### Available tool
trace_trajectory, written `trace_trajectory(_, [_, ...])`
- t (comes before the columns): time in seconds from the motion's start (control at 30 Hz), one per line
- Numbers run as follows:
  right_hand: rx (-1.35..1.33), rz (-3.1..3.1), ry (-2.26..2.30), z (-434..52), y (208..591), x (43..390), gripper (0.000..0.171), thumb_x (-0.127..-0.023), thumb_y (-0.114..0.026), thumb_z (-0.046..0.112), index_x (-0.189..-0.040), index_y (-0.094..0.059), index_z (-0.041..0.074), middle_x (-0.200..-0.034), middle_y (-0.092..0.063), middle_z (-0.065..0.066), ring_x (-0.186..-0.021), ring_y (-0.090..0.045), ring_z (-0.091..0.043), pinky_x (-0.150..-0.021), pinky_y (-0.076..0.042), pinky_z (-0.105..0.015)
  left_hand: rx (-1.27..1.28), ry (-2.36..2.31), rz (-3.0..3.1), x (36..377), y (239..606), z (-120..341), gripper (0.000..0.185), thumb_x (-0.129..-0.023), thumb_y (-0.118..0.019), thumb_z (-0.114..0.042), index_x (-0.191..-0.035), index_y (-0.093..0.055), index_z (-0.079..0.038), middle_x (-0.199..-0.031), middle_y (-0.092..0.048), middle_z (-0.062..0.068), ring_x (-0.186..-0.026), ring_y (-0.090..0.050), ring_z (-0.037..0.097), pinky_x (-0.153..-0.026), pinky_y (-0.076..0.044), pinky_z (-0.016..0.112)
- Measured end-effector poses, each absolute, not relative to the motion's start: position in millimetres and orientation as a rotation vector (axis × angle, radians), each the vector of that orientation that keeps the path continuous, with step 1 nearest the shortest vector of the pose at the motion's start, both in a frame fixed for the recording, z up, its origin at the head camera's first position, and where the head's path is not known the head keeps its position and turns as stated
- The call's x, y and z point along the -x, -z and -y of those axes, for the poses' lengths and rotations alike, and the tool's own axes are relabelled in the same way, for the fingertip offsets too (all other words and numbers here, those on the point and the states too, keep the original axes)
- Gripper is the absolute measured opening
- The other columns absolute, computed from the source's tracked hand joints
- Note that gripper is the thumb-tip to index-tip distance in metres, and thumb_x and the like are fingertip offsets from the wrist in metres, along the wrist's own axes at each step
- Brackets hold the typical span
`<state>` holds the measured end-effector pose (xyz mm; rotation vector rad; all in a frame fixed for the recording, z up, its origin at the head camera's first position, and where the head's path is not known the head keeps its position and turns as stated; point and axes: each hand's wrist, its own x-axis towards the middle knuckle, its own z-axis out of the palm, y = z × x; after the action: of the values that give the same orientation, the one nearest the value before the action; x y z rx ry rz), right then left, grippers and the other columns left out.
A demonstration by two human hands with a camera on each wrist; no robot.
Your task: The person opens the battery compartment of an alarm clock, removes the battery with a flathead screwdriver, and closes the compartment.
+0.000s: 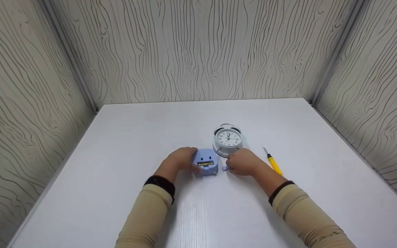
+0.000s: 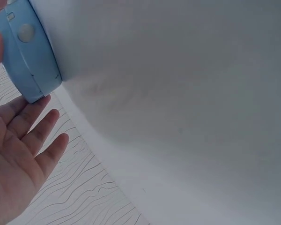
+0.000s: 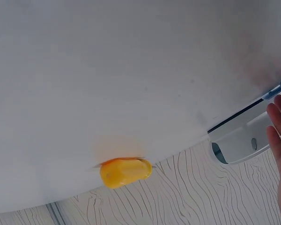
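On the white tabletop lies a small rounded lavender-blue device [image 1: 200,155], its battery compartment uncovered and a yellowish battery [image 1: 205,164] showing inside. My left hand [image 1: 183,159] grips it from the left, thumb on the near side and fingers at the far side. In the left wrist view, the device's blue side [image 2: 30,51] shows between thumb and fingers. Just right of it, my right hand [image 1: 243,162] pinches a small lavender battery cover [image 1: 225,168] low over the table. Part of the cover is hidden by the fingers.
A white twin-bell alarm clock [image 1: 228,139] stands right behind the device and my right hand. A yellow-handled screwdriver [image 1: 274,164] lies to the right, beside my right forearm. Wood-patterned panels [image 1: 198,51] enclose the table [image 1: 143,120] at the back and sides.
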<state>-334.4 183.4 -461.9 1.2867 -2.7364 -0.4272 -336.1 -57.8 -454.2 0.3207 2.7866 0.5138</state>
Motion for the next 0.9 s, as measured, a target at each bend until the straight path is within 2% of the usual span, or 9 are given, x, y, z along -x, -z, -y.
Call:
trace_trajectory(0.2, [-1.146,2.839,0.232,-189,448,336,0.022,-0.08,-0.069,0.033,-0.095,-0.071,0.016,-0.078,-0.065,0.004,-0.062,-0.051,-0.013,-0.058,-0.045,-0.027,-0.318,-0.512,-2.785,336,454,57,0.093,-0.064,-0.079,-0.045,-0.141,-0.036,-0.013,-0.14,-0.042,0.007,-0.13,-0.035,0.024,-0.108,-0.027,0.039])
trace_trajectory(0.4, [-0.915,2.812,0.052,-204,433,343,0.016,-0.081,-0.067,0.03,-0.089,-0.072,0.017,-0.081,-0.067,0.003,-0.069,-0.058,-0.013,-0.063,-0.05,-0.031,-0.299,-0.528,-2.779,335,454,58,0.093,-0.065,-0.08,-0.044,-0.14,-0.036,-0.013,-0.14,-0.042,0.007,-0.13,-0.035,0.024,-0.108,-0.026,0.039])
trace_trajectory(0.67, [-0.364,2.966,-0.212,-232,423,353,0.023,-0.088,-0.059,0.028,-0.094,-0.07,0.008,-0.09,-0.068,-0.008,-0.087,-0.062,-0.027,-0.077,-0.05,-0.045,-0.282,-0.524,-2.771,336,455,57,0.094,-0.065,-0.079,-0.045,-0.141,-0.035,-0.014,-0.141,-0.04,0.006,-0.131,-0.033,0.024,-0.108,-0.026,0.039])
trace_trajectory(0.9, [-0.024,3.104,-0.306,-260,428,356,0.022,-0.087,-0.059,0.019,-0.092,-0.064,-0.001,-0.085,-0.064,-0.015,-0.073,-0.059,-0.027,-0.065,-0.05,-0.044,-0.33,-0.462,-2.8,335,454,58,0.093,-0.066,-0.078,-0.047,-0.141,-0.035,-0.011,-0.14,-0.041,0.008,-0.131,-0.034,0.025,-0.108,-0.026,0.039])
